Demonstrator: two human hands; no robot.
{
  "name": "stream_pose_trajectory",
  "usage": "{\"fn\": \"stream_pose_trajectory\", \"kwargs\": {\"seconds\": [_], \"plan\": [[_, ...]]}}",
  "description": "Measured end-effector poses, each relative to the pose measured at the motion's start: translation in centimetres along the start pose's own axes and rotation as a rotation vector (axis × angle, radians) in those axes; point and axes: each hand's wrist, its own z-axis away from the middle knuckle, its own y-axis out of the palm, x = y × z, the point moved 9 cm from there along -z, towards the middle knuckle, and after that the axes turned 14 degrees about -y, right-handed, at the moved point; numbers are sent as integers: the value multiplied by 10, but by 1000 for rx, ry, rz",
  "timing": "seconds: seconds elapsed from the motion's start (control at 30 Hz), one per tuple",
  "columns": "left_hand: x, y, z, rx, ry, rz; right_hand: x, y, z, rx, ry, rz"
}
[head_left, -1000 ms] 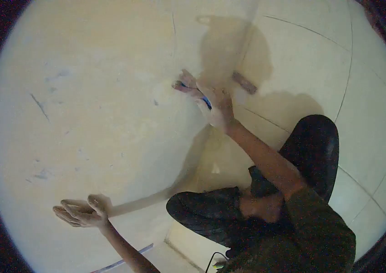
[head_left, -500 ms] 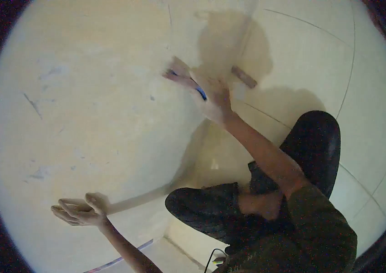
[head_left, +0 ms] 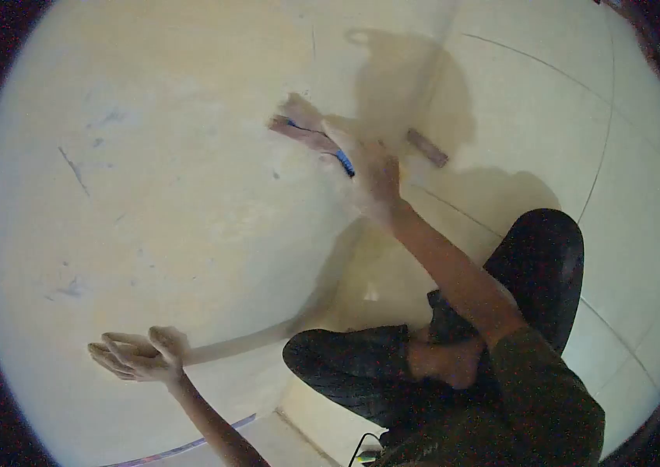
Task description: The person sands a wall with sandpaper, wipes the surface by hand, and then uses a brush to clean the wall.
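My right hand point(head_left: 380, 175) is closed around a flat, brownish piece with a dark blue ribbed edge point(head_left: 344, 162). It is held at the pale wall point(head_left: 213, 210), its far end pointing up and left. Motion blur hides what kind of thing it is, and some of my fingers are hard to make out. Lower left, my left hand point(head_left: 139, 356) is open, with its fingers apart and a light dust on them. It lies close to the wall, its shadow beside it, and holds nothing.
A small brown block-like piece point(head_left: 427, 148) lies on the tiled floor point(head_left: 626, 257) beyond my right hand. My bent legs in dark trousers point(head_left: 540, 272) are on the floor. A thin black cable point(head_left: 361, 447) shows at the bottom. Grey marks point(head_left: 73, 171) dot the wall.
My right hand and the brownish piece have shifted slightly along the wall. My left hand stays almost where it was, and the whole view has tilted slightly.
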Motion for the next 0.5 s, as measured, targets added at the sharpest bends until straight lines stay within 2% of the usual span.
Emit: {"fn": "stream_pose_trajectory", "kwargs": {"seconds": [0.17, 0.27, 0.37, 0.5], "plan": [[-13, -2, 8, 14, 31, 24, -22, -1, 37, -139, -10, -110], [-15, -3, 17, 48, 29, -13, -31, 13, 27, 123, -23, 67], [-21, 1, 18, 38, 2, -27, -48, 2, 57, -123, -39, -86], [-29, -5, 29, 43, 4, -22, -43, 6, 53, 26, 21, -61]]}}
